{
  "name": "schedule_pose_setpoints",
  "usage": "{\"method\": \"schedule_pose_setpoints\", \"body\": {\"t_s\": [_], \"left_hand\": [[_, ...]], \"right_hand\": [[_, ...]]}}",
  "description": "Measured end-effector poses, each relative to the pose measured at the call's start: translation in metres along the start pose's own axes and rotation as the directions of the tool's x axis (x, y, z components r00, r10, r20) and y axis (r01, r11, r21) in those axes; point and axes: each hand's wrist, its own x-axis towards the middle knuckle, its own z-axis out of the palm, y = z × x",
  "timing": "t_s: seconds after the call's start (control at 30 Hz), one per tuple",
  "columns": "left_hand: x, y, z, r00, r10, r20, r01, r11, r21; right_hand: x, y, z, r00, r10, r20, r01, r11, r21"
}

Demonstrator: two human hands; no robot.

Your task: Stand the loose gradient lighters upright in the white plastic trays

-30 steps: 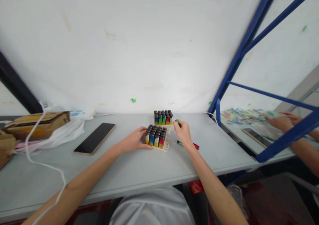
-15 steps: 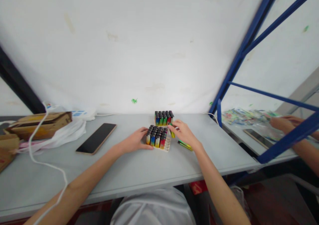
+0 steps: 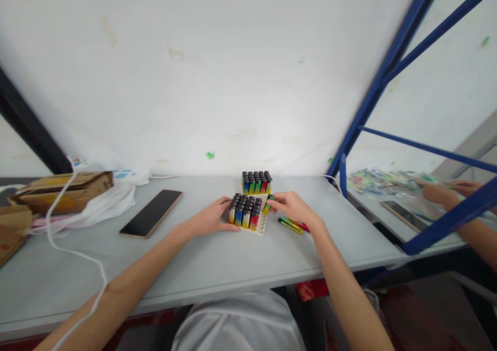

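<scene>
A pale tray (image 3: pixel 261 229) stands in the middle of the table, with several upright lighters (image 3: pixel 245 212) in white, blue, red and yellow with black tops. My left hand (image 3: pixel 212 216) grips its left side, fingers behind and thumb along the front. Between the fingertips of my right hand (image 3: pixel 292 206) is a yellow-green lighter (image 3: pixel 266 207), nearly upright at the tray's right side, where holes show bare. Whether it sits inside a hole I cannot tell. Loose lighters (image 3: pixel 290 225), yellow-green and red, lie on the table below my right hand.
A second block of lighters (image 3: pixel 257 183) stands behind the tray. To the left lie a phone (image 3: pixel 151 214), a plastic bag (image 3: pixel 112 208) and cardboard boxes (image 3: pixel 73 190); a white cable (image 3: pixel 77 255) hangs in front. On the right, beyond a blue frame (image 3: pixel 359 118), another person's hands (image 3: pixel 442 193) are near a phone.
My right hand has shifted slightly right, and the lighter in it now stands more upright beside the tray. More of the loose lighters shows, a red one included. My left hand stays put.
</scene>
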Motion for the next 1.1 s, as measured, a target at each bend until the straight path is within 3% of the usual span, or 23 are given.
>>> {"method": "schedule_pose_setpoints", "body": {"t_s": [0.27,0.5,0.7,0.97,1.1], "left_hand": [[0.0,-0.001,0.001,1.0,0.013,0.002,-0.013,1.0,-0.002],[-0.001,-0.001,-0.001,1.0,0.026,0.001,-0.026,1.0,0.005],[0.0,0.001,0.001,1.0,0.013,0.0,-0.013,1.0,-0.004],[0.0,0.001,0.001,0.999,0.037,-0.007,-0.037,0.999,0.017],[-0.001,0.002,0.0,1.0,0.001,0.016,-0.002,1.0,0.026]], "right_hand": [[0.002,-0.001,0.005,1.0,0.001,0.031,-0.004,0.995,0.095],[0.001,-0.009,0.006,0.998,0.003,0.064,-0.008,0.997,0.077],[-0.001,-0.015,0.0,0.999,0.044,0.008,-0.043,0.998,-0.048],[0.001,-0.007,0.006,0.991,0.053,0.126,-0.038,0.992,-0.117],[-0.008,-0.005,-0.011,0.987,0.125,0.102,-0.108,0.981,-0.159]]}}
